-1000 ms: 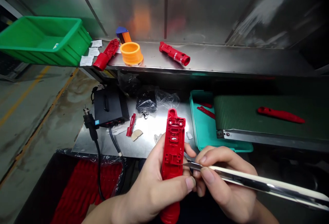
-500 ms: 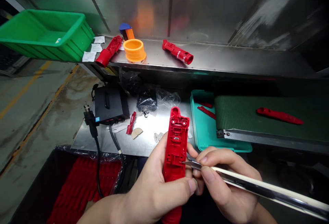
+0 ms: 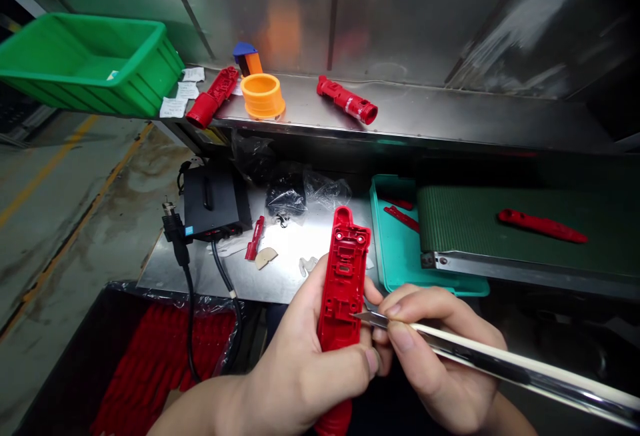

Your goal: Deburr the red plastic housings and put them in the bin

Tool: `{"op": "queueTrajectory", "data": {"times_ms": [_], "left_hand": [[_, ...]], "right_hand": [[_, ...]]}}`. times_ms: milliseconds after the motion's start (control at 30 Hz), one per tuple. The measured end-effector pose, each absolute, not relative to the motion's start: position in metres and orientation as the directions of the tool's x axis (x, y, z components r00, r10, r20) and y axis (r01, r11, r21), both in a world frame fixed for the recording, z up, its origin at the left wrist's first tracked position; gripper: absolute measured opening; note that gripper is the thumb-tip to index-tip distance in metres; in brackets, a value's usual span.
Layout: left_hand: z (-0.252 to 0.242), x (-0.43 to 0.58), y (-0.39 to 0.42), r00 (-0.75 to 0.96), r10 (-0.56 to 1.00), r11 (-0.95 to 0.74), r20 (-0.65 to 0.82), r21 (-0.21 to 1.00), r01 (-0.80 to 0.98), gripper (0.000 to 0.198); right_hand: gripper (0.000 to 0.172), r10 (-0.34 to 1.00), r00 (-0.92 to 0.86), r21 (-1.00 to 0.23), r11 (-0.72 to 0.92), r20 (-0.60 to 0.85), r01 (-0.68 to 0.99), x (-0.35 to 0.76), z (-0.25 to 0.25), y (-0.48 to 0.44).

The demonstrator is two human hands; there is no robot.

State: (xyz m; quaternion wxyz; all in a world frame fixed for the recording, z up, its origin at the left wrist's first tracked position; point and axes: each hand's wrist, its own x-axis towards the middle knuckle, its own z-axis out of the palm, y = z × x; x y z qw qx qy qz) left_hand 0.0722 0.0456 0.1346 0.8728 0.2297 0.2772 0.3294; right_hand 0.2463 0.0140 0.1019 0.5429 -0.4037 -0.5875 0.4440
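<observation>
Gripping the red plastic shell (image 3: 342, 276) in the near middle of the scene, the left hand (image 3: 310, 363) curls round its lower part while the right hand (image 3: 445, 349) pinches a slim knife (image 3: 525, 371), its blade tip (image 3: 359, 316) at the shell's right edge, with the teal tray (image 3: 397, 256) and green belt (image 3: 460, 223) farther right.

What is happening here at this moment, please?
A person holds a red plastic housing in the left hand, its inner side showing. The right hand grips a slim knife, with its tip near the housing's right edge; whether it cuts is unclear. Another red part lies on the green belt to the right.
</observation>
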Motion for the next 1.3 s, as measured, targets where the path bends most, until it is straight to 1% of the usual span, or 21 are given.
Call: {"op": "queueTrajectory", "data": {"times_ms": [200,433,733,1033,1300], "left_hand": [[0.134,0.073,0.046,0.627,0.703,0.676,-0.337,0.589,-0.442,0.030],[0.130,0.072,0.045,0.650,0.692,0.684,-0.314,0.575,-0.450,0.032],[0.132,0.070,0.045,0.644,0.694,0.679,-0.321,0.589,-0.438,0.033],[0.134,0.071,0.046,0.635,0.702,0.676,-0.322,0.583,-0.452,0.033],[0.131,0.070,0.045,0.632,0.706,0.672,-0.320,0.585,-0.455,0.033]], "right_hand": [[0.025,0.963,-0.080,-0.966,0.254,0.258,-0.058,0.248,0.096,0.012],[0.025,0.957,-0.035,-0.957,0.287,0.289,-0.038,0.245,0.099,0.013],[0.024,0.948,-0.035,-0.948,0.314,0.316,-0.054,0.241,0.105,0.019],[0.021,0.968,-0.057,-0.966,0.239,0.246,-0.101,0.246,0.095,0.012],[0.022,0.963,-0.049,-0.961,0.258,0.264,-0.100,0.243,0.100,0.014]]}}
